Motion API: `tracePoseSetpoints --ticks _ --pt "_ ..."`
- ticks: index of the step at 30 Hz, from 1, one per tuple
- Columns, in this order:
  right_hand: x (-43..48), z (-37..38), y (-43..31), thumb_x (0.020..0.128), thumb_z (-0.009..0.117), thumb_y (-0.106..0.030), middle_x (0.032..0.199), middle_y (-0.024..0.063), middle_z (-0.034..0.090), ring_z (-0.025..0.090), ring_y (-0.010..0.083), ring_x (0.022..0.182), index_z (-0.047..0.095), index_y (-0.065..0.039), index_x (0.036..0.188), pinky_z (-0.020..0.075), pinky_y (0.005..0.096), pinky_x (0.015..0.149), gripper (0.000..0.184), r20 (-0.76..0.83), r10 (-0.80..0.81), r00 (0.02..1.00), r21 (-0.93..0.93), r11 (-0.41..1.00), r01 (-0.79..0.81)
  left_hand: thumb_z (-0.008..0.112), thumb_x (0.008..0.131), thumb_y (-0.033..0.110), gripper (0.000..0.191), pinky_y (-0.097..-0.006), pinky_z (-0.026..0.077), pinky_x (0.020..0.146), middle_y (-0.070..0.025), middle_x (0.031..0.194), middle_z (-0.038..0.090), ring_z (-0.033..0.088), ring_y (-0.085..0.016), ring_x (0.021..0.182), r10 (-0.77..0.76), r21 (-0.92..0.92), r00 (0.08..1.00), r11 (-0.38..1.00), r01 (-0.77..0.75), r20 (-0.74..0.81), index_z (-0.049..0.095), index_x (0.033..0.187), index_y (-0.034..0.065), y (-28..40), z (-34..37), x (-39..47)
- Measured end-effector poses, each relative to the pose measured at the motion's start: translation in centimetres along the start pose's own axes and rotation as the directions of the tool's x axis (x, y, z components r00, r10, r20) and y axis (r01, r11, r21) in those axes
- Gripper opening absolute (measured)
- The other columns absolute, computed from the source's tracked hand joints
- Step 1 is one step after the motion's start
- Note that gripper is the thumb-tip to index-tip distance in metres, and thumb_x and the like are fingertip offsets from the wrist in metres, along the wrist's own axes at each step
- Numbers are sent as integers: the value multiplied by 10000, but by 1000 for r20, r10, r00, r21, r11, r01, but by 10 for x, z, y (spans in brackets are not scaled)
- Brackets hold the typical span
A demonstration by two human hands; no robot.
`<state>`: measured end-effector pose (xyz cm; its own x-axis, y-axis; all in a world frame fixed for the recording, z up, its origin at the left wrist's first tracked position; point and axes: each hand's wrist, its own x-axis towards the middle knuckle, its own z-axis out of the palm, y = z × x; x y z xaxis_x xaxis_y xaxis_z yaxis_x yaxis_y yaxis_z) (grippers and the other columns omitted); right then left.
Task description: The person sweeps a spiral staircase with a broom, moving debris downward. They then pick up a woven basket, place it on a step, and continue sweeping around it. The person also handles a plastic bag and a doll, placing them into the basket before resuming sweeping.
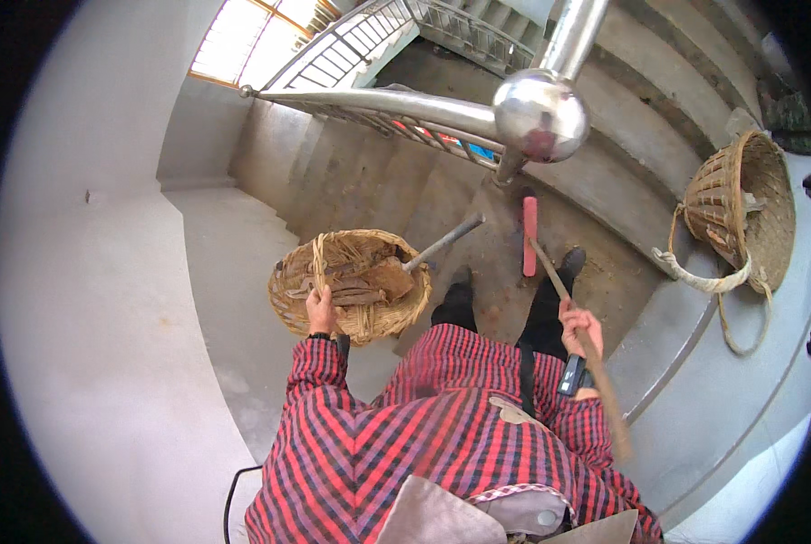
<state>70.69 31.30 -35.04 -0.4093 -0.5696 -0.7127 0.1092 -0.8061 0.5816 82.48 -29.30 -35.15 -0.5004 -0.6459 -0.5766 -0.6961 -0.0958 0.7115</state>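
My left hand [321, 311] is closed around the handle of an oval wicker basket [290, 316]. Inside lie brownish pieces that look like wood or bark, and a tool with a grey handle [446, 239] that sticks out over the right rim. The tool's head is partly hidden. My right hand [581, 332] grips the wooden handle [548, 265] of a broom or brush with a narrow red head [530, 234]. That head rests low on the landing, just beyond my feet. The handle's other end passes beside my right forearm.
A metal railing [378, 102] with a shiny ball [541, 115] stands ahead, beside concrete steps [623, 129] on the right. More stairs descend at the left, along a wall [106, 272]. A second woven basket [711, 197] with rope handles lies tipped at the right.
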Motion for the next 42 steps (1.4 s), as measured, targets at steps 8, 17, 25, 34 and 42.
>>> tracePoseSetpoints --ticks 8,17,25,34,42 --pt "-53 6 60 989 542 -93 828 77 540 493 80 561 481 36 1164 441 192 460 226 -155 -407 900 -899 435 42 605 987 273 207 -259 336 408 47 614 460 432 -73 470 44 102 999 994 -45 15 578 906 84 -50 -21 56" --pt "23 -8 -46 976 503 -51 814 85 518 486 83 629 451 123 1033 443 185 476 190 -47 -267 963 -399 889 227 590 1006 296 218 -259 297 419 59 623 370 344 -57 475 9 -3 996 1000 -9 86 487 917 126 0 -12 5" --pt "-60 -19 12 991 530 -90 723 8 444 427 61 540 394 -104 1138 342 178 408 201 -195 -390 900 -801 593 83 598 1005 320 255 -241 278 428 68 617 372 332 -49 489 -9 -50 977 999 20 214 460 914 126 30 -18 -2" --pt "104 11 3 930 616 -185 653 33 564 545 121 505 530 8 1017 440 285 450 229 -1 -142 990 -964 -262 -38 579 1014 262 220 -232 254 414 87 621 331 303 -31 469 -25 -23 971 999 32 238 432 886 161 50 -18 -32" --pt "-97 -7 -60 967 565 -151 685 22 530 495 99 510 289 49 1466 412 255 426 604 -162 -476 864 -975 -55 -213 594 1006 284 200 -226 246 401 83 622 350 311 -32 464 -46 81 971 996 27 236 494 924 131 69 -1 -42"
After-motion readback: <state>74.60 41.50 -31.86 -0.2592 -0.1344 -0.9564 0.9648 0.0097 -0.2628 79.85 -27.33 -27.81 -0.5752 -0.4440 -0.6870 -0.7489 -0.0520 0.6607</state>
